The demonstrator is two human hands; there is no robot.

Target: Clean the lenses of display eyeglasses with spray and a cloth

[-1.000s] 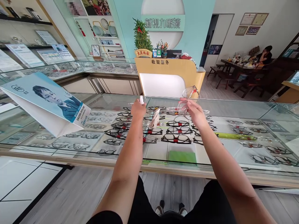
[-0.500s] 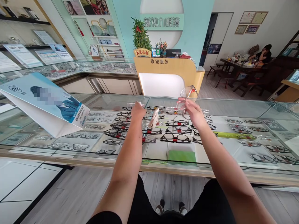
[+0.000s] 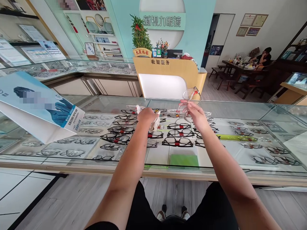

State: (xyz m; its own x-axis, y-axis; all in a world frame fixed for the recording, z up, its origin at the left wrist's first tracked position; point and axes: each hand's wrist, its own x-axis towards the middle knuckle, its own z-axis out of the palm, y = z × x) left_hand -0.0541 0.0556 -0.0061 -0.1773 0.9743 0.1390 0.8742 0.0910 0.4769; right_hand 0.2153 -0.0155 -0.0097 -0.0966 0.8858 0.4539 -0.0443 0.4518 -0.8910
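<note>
Inside the glass case lie several eyeglasses.

- Right hand holds clear-framed glasses above the glass worktop;
- left hand partly covers a pale cloth;
- dark-framed glasses lie in rows beneath;
- folded card stands at left

Black sleeve, black legwear, bare hands
</note>
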